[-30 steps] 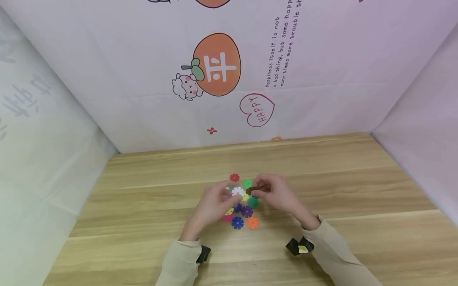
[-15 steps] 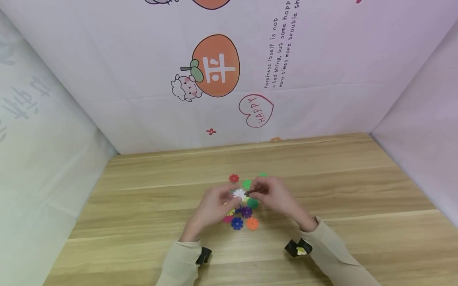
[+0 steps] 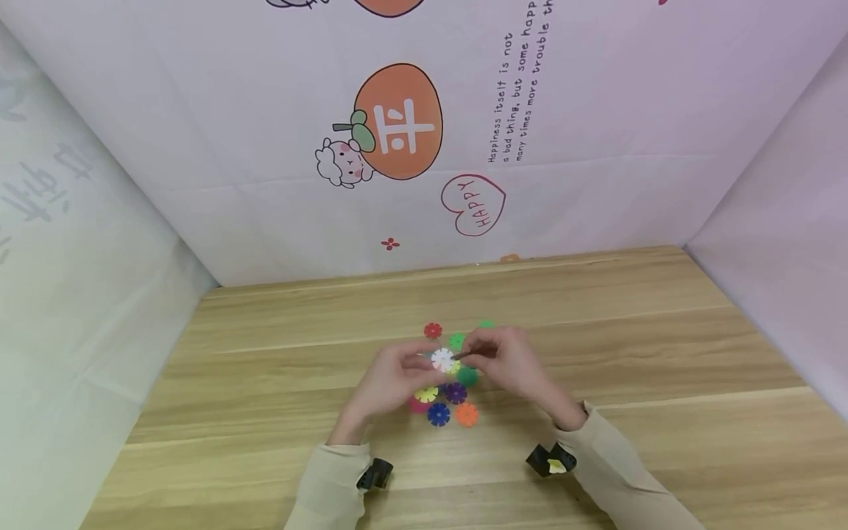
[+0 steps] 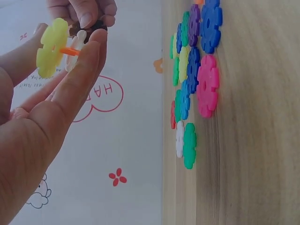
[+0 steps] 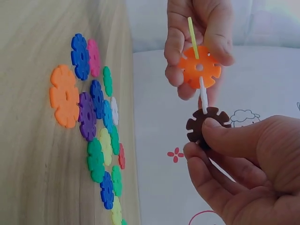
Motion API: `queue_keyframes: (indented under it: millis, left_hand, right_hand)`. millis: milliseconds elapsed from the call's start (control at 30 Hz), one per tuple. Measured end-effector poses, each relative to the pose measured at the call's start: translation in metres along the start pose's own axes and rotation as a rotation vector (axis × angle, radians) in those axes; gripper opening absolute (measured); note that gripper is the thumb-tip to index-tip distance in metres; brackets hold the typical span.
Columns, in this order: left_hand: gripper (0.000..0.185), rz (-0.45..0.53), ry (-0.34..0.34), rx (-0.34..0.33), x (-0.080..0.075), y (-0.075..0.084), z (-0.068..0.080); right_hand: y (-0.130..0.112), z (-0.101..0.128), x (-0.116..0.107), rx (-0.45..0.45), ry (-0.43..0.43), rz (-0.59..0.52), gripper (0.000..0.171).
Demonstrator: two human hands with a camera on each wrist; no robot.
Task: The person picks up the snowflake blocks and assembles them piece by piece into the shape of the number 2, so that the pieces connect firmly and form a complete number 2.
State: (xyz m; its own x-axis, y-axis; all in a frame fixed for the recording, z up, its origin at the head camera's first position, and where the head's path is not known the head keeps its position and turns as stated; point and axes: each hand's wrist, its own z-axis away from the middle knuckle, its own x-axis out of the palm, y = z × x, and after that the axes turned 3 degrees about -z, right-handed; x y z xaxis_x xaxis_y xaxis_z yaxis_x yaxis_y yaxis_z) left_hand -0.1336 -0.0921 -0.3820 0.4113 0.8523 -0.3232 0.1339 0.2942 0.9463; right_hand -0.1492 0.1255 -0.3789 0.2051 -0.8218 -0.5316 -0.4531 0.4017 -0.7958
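Observation:
Both hands hover just above a wooden table (image 3: 629,346), over a cluster of flat snowflake discs. My left hand (image 3: 417,364) pinches a small joined piece: an orange disc (image 5: 199,67) with a yellow disc (image 4: 51,47) and a white disc (image 3: 442,359) slotted into it. My right hand (image 3: 473,355) pinches a brown disc (image 5: 206,126), whose edge meets the lower edge of the white disc. In the left wrist view, the right hand's fingertips (image 4: 86,14) and the brown disc show at the top.
Loose discs lie flat under the hands: red (image 3: 433,330), green (image 3: 457,341), dark green (image 3: 467,376), purple (image 3: 455,392), blue (image 3: 438,414), orange (image 3: 467,414), pink (image 3: 417,404). Printed backdrop sheets (image 3: 397,125) wall the table at the back and on both sides.
The hands have drawn closer together. The brown disc has moved left to the white disc's edge. The left hand has shifted a little, uncovering a yellow disc on the table.

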Motion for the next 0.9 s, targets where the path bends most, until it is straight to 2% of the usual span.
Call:
queue_keyframes:
  millis: [200, 600, 733, 900]
  left_hand:
    - [0.042, 0.011, 0.018, -0.008, -0.0004, 0.0049, 0.0013]
    - [0.041, 0.095, 0.027, -0.004, -0.0017, 0.0070, 0.0036]
    - [0.041, 0.074, 0.045, 0.010, -0.0003, 0.0071, 0.0029]
    - [0.042, 0.055, 0.031, -0.004, -0.0013, 0.0099, 0.0032]
  right_hand:
    - [-0.0049, 0.0002, -0.0006, -0.054, 0.042, 0.017, 0.013]
    - [-0.0044, -0.0013, 0.0036, -0.309, 0.170, -0.016, 0.019]
    - [-0.0020, -0.0025, 0.0064, -0.390, 0.216, 0.000, 0.019]
    - [-0.0027, -0.0021, 0.0047, -0.381, 0.191, -0.028, 0.019]
